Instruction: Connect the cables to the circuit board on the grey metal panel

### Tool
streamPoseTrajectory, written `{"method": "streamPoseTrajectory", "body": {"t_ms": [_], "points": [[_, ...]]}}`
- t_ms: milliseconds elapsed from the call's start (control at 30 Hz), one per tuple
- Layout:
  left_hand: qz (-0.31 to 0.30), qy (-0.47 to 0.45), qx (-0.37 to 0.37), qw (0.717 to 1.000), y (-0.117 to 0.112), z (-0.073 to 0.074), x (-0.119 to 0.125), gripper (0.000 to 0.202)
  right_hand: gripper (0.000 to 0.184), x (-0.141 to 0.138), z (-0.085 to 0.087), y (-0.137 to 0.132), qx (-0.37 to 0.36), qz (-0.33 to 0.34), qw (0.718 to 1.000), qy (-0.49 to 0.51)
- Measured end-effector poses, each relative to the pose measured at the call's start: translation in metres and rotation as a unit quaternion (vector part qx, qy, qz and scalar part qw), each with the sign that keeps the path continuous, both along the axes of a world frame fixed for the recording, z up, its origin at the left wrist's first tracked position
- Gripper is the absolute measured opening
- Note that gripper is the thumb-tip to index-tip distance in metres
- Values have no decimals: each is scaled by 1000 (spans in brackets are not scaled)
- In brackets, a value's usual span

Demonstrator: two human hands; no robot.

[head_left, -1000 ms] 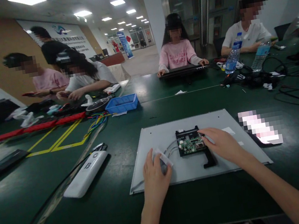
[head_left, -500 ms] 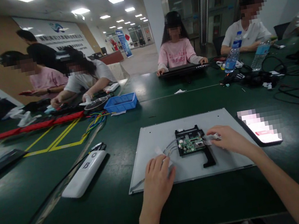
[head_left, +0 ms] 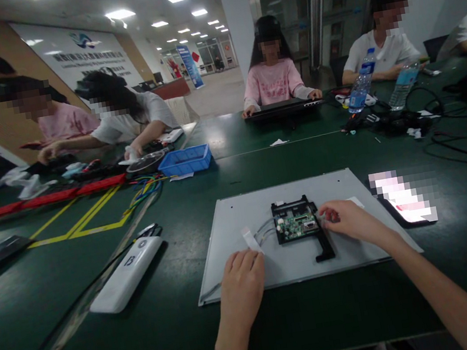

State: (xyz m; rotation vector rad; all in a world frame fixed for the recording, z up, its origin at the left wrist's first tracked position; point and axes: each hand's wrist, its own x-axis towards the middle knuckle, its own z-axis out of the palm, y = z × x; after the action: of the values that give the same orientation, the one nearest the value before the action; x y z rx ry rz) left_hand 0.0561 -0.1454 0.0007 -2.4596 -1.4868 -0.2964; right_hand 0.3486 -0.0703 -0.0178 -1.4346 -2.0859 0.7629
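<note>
A grey-white flat panel (head_left: 228,223) lies on the table. On it sits a black plastic bracket (head_left: 327,248) carrying a green circuit board (head_left: 298,226), with thin grey wires (head_left: 266,229) running from its left side. My left hand (head_left: 243,284) is closed over the panel's left part, its fingertips on a white strip (head_left: 251,239) that sticks up past them. Close to the board's right edge, my right hand (head_left: 351,222) has its fingers pinched together; what lies between them is hidden. Behind that hand a bit of white material (head_left: 357,202) shows.
Right of the panel lies a lit phone (head_left: 405,200); to the left is a white power bank (head_left: 128,274) with a black cable. Farther back stand a blue bin (head_left: 185,160), red trays (head_left: 51,197) and two bottles (head_left: 363,81). Several people sit around the green table (head_left: 350,311).
My right hand's fingers have curled in closer to the board, and the white piece they held no longer shows there. At my left hand, the white strip now stands more visible above the fingertips.
</note>
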Motion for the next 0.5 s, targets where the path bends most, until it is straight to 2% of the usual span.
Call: {"method": "streamPoseTrajectory", "body": {"t_ms": [167, 333, 500], "points": [[6, 13, 34, 999, 3, 11, -2, 23, 15, 11, -5, 6, -24, -63, 998, 8], [31, 17, 67, 997, 17, 26, -17, 26, 22, 26, -5, 12, 2, -158, 986, -62], [46, 7, 47, 998, 24, 21, -37, 24, 30, 32, -6, 10, 63, -200, 969, -133]]}}
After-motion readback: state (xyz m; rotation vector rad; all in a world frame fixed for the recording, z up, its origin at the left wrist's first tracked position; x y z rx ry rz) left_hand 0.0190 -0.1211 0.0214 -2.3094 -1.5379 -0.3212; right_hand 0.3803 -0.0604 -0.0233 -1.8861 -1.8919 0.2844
